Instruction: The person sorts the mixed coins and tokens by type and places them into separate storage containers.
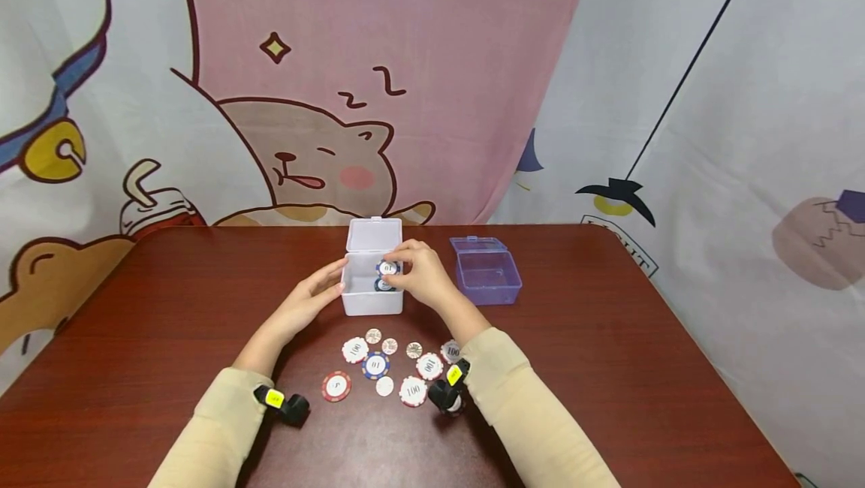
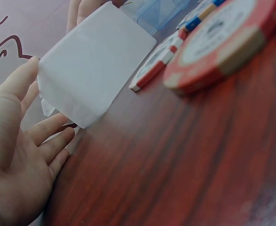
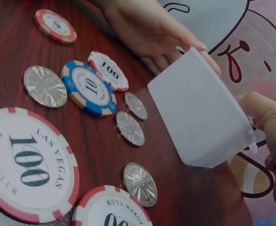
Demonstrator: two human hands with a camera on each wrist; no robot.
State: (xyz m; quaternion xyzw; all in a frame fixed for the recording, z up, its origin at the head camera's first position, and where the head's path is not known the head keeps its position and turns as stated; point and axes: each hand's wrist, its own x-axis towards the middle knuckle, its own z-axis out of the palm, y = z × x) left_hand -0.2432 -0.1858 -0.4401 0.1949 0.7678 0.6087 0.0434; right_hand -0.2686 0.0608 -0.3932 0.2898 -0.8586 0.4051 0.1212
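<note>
A white lidded box (image 1: 373,305) stands with its lid raised. My left hand (image 1: 305,306) rests against the box's left side, fingers extended and thumb at the front corner of the rim. Over the box, my right hand (image 1: 424,275) pinches a blue-edged poker chip (image 1: 388,268) marked 10 between thumb and fingers. Another dark-edged chip (image 1: 384,285) shows just below it, inside the box. In the right wrist view the box wall (image 3: 199,113) hides most of what the right hand (image 3: 272,125) holds.
A translucent purple box (image 1: 488,296) with its lid up stands to the right. In front lie a red chip (image 1: 336,386), a blue chip (image 1: 375,366), several white chips marked 100 (image 1: 413,391) and several silver coins (image 1: 384,386). A patterned cloth (image 1: 432,97) hangs behind the table.
</note>
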